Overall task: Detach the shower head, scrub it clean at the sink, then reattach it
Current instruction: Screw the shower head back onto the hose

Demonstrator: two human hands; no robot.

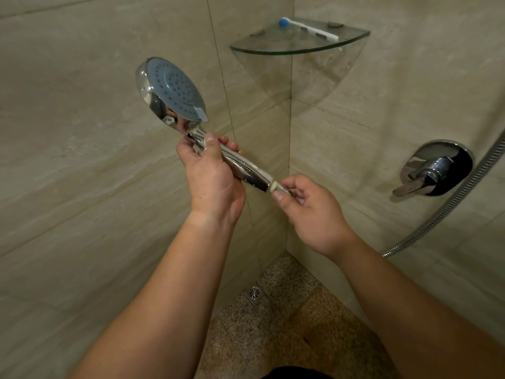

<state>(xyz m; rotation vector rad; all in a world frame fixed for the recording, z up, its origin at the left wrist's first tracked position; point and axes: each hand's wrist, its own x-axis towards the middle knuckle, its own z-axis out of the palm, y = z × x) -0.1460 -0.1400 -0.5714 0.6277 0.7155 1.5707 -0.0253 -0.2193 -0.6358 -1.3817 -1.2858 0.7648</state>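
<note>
Left hand (211, 176) grips the shower head (175, 91) handle; right hand (308, 206) fingers pinch its threaded end. Wet chrome could slip and fall to the floor.

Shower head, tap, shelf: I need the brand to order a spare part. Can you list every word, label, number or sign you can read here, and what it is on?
There is no readable text in this view.
Shower head: no wording or logo shows.
Tap: bare chrome, only reflections.
Toothbrush on the glass shelf: grey patches on the handle, too small to tell if they are print.
Floor drain: a swirl pattern, no letters.
</note>
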